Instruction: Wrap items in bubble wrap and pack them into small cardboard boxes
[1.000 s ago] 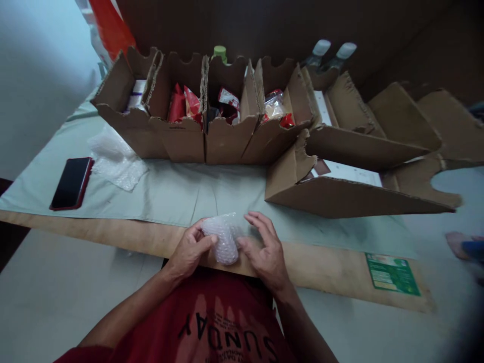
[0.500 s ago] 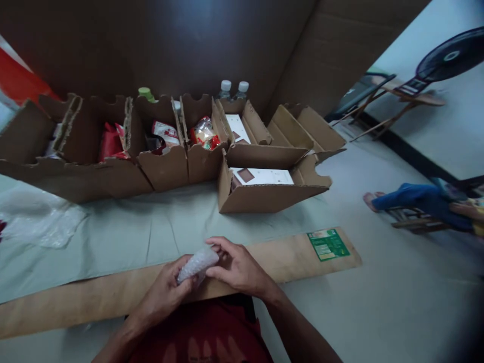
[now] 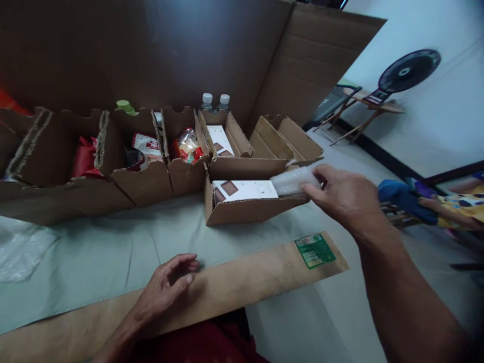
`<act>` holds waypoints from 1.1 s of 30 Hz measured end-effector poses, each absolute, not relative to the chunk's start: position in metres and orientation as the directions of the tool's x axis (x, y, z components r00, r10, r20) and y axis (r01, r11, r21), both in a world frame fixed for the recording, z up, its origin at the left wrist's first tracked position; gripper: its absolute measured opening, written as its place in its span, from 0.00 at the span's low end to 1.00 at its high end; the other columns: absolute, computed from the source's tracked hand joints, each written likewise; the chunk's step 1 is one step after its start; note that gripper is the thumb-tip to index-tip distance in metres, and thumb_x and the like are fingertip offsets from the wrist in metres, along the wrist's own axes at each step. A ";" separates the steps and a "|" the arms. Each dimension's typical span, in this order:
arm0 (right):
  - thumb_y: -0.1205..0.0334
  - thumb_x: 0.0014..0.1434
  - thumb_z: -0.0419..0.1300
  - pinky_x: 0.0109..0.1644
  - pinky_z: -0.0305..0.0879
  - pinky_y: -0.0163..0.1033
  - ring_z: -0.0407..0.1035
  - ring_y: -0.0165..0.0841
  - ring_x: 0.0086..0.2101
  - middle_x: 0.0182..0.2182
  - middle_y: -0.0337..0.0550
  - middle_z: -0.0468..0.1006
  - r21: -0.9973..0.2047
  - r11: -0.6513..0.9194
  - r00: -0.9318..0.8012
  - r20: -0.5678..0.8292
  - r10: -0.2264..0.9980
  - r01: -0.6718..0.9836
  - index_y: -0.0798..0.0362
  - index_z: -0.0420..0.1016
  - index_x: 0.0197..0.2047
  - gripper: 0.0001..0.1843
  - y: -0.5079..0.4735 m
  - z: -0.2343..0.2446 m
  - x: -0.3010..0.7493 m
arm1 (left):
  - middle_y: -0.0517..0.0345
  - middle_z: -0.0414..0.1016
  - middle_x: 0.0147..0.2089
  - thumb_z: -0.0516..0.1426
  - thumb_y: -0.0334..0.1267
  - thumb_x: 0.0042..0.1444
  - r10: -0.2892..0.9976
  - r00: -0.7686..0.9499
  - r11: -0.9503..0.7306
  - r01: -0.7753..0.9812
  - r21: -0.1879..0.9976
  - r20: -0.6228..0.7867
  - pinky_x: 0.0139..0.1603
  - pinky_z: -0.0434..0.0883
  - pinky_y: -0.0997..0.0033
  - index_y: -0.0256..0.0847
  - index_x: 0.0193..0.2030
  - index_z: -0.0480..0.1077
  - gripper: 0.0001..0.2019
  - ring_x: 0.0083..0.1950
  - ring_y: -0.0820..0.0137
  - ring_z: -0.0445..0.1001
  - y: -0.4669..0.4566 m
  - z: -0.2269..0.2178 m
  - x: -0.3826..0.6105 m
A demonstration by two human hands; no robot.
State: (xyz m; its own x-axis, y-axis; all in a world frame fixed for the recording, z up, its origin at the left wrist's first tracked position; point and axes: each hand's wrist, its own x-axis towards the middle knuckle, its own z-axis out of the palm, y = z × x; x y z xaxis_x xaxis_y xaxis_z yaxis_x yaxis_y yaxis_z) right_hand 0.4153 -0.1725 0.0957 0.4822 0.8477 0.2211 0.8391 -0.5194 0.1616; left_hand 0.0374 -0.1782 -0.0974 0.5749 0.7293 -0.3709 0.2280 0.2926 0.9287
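My right hand [image 3: 342,196] reaches out to the right and grips a small bubble-wrapped bundle [image 3: 292,182], held over the right end of the nearest open cardboard box [image 3: 242,210]. That box holds a white carton with brown squares [image 3: 244,189]. My left hand [image 3: 168,285] rests near the edge of the cardboard sheet [image 3: 242,277], fingers loosely curled and apart, holding nothing.
A row of open cardboard boxes [image 3: 143,184] with red and clear snack packets stands behind on a pale cloth [image 3: 113,247]. Two water bottles [image 3: 215,102] and a green-capped bottle [image 3: 124,106] stand at the back. Bubble wrap [image 3: 20,249] lies left. A fan [image 3: 404,73] and someone's legs [image 3: 408,201] are right.
My right hand took the bubble-wrapped bundle away from my left hand and carried it up and right to the nearest box. The left hand stayed low and opened. The view turned right.
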 end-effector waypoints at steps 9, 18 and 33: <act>0.58 0.64 0.59 0.36 0.56 0.40 0.76 0.47 0.42 0.39 0.53 0.83 0.465 -0.294 0.408 -0.165 0.898 0.835 0.51 0.74 0.56 0.18 -0.131 0.123 0.386 | 0.43 0.82 0.54 0.61 0.53 0.59 0.740 0.547 0.306 0.243 0.920 -0.391 0.61 0.74 0.53 0.41 0.56 0.75 0.24 0.57 0.55 0.79 -0.174 -0.086 0.042; 0.68 0.56 0.64 0.34 0.54 0.40 0.70 0.37 0.30 0.29 0.49 0.79 0.359 -0.239 0.326 -0.207 0.922 0.902 0.54 0.78 0.39 0.06 -0.120 0.103 0.397 | 0.44 0.83 0.52 0.61 0.53 0.60 0.756 0.547 0.268 0.243 0.932 -0.360 0.59 0.76 0.54 0.42 0.54 0.76 0.21 0.56 0.55 0.81 -0.174 -0.086 0.046; 0.65 0.56 0.58 0.33 0.56 0.38 0.72 0.38 0.32 0.32 0.45 0.82 0.314 -0.138 0.248 -0.344 0.906 0.939 0.51 0.82 0.36 0.10 -0.109 0.089 0.406 | 0.46 0.83 0.52 0.60 0.50 0.59 0.739 0.597 0.117 0.343 0.932 -0.312 0.52 0.78 0.56 0.43 0.54 0.76 0.20 0.55 0.54 0.80 -0.167 -0.069 0.072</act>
State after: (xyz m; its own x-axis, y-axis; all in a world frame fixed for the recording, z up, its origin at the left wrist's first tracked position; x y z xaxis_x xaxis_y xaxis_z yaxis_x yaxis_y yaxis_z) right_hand 0.4055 -0.1090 0.0893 0.2477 0.9056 -0.3443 0.9394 -0.1376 0.3139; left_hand 0.0716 -0.1671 -0.0695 0.5975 0.7386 -0.3123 0.3430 0.1167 0.9321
